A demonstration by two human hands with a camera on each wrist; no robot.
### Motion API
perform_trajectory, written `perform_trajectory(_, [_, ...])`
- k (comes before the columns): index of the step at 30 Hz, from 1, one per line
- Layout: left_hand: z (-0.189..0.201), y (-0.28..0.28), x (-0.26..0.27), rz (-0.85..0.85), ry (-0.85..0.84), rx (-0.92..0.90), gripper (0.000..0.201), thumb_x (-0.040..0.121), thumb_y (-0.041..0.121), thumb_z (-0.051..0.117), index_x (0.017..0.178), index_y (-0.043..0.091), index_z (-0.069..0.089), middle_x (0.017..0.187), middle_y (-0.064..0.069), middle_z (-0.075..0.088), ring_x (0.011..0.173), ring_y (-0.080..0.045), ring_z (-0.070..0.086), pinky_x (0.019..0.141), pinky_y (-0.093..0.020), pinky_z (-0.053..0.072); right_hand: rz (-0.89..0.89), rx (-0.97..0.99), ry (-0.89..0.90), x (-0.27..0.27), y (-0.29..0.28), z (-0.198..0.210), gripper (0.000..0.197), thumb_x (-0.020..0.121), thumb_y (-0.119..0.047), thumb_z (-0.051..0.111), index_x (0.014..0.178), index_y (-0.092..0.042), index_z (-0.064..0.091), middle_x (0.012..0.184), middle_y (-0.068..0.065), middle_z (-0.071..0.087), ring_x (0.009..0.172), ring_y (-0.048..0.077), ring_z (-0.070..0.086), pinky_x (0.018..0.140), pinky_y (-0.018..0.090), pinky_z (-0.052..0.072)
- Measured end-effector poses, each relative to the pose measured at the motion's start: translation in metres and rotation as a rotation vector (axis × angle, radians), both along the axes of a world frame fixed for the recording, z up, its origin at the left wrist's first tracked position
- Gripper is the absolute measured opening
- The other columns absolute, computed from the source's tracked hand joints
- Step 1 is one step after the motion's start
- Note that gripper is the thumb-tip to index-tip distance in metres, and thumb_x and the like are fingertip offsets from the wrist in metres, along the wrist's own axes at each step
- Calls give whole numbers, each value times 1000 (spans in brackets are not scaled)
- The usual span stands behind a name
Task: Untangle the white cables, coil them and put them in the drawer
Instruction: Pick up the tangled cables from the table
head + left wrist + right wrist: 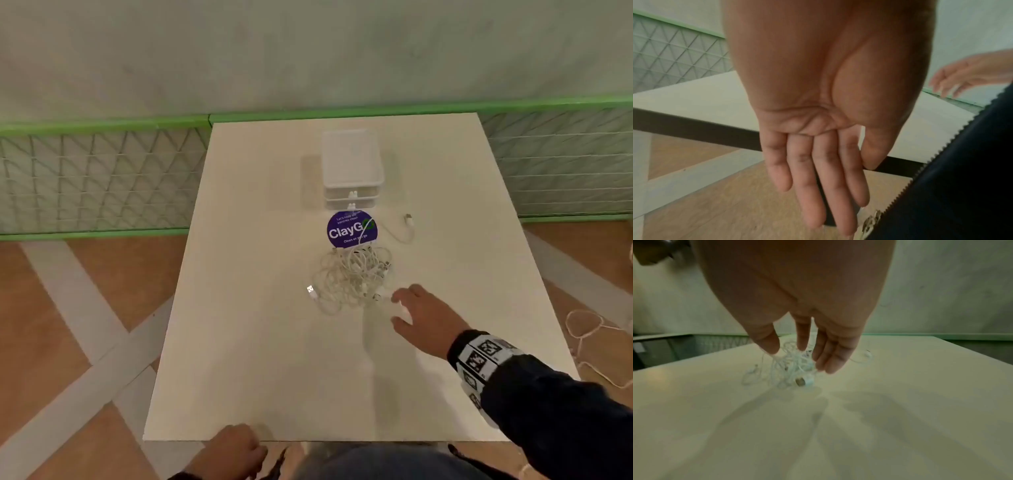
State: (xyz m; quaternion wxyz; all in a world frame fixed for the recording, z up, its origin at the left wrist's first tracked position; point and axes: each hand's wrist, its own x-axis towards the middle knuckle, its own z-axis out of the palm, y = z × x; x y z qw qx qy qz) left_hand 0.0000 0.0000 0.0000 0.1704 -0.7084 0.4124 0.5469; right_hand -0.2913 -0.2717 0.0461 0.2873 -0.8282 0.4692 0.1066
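A tangled heap of white cables lies in the middle of the white table, with a USB plug sticking out at its left. One loose cable end curls off to the right. Behind them stands a small white drawer unit, its drawers closed. My right hand hovers just right of the heap, fingers spread and straight, holding nothing; in the right wrist view the right hand hangs above the cables. My left hand hangs at the table's near edge; its fingers are relaxed and empty.
A round purple "ClayGo" sticker sits between the drawer unit and the cables. A green-railed mesh barrier runs behind the table. More white cable lies on the wooden floor to the right.
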Motion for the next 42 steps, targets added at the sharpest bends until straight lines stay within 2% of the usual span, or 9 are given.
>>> perform_trajectory(4, [6,-13,-9,77,45,66,29,83,25,50,59,17,65,72,0,79,75,-8,75,81,-24,58,40,-187,-307,58,-36,3,58,86,-42,68,133,-14,50,125,9,51,108,25,50,92,38,47])
perform_trajectory(8, [17,-23,-10,105,51,140,25,79,24,52,60,15,66,66,-1,78,57,-13,72,67,-24,57,207,-199,-28,85,-56,-18,87,75,-60,67,146,-20,35,146,14,39,129,36,42,106,52,40])
perform_trajectory(12, [38,-51,-8,160,-69,-103,16,88,40,58,85,26,65,71,-1,76,56,-3,65,64,-25,52,275,-180,115,85,-61,-33,76,76,-41,71,140,-22,35,136,14,38,111,37,49,89,46,50])
perform_trajectory(16, [65,-105,-15,346,-41,-493,59,85,55,68,133,34,41,110,7,67,83,-6,68,73,-26,51,112,8,-99,86,-63,-17,56,81,-21,73,131,-19,48,124,8,40,94,33,59,80,36,50])
perform_trajectory(20, [103,-165,-48,306,54,-813,98,75,58,77,152,38,19,145,9,41,107,-10,62,88,-29,51,11,-9,-446,86,-50,32,49,82,-21,76,126,-23,56,121,4,52,99,24,60,89,38,51])
perform_trajectory(27, [140,-214,-96,598,470,-1162,88,70,23,88,139,36,35,128,2,61,104,-16,71,86,-42,61,-225,89,-878,83,-42,114,19,82,-22,72,84,-12,56,82,-1,60,74,15,57,70,35,49])
perform_trajectory(34, [125,-199,-79,464,383,-1213,45,88,8,66,122,30,47,94,5,64,64,-26,57,61,-34,49,-348,-43,-991,50,-68,156,23,86,-10,73,75,-16,53,73,8,56,61,28,62,57,39,56])
perform_trajectory(40, [100,-183,-58,143,171,-1122,48,87,38,69,131,41,49,105,13,57,80,-15,59,63,-16,41,-316,-233,-971,58,-63,177,24,92,-25,66,80,-26,45,79,-1,51,65,39,60,59,56,56])
perform_trajectory(42, [88,-178,-57,79,104,-1026,51,87,45,68,133,36,48,110,13,54,83,-9,57,68,-19,42,-291,-362,-954,65,-60,189,20,97,-30,59,86,-25,43,76,-9,45,62,25,54,60,49,52])
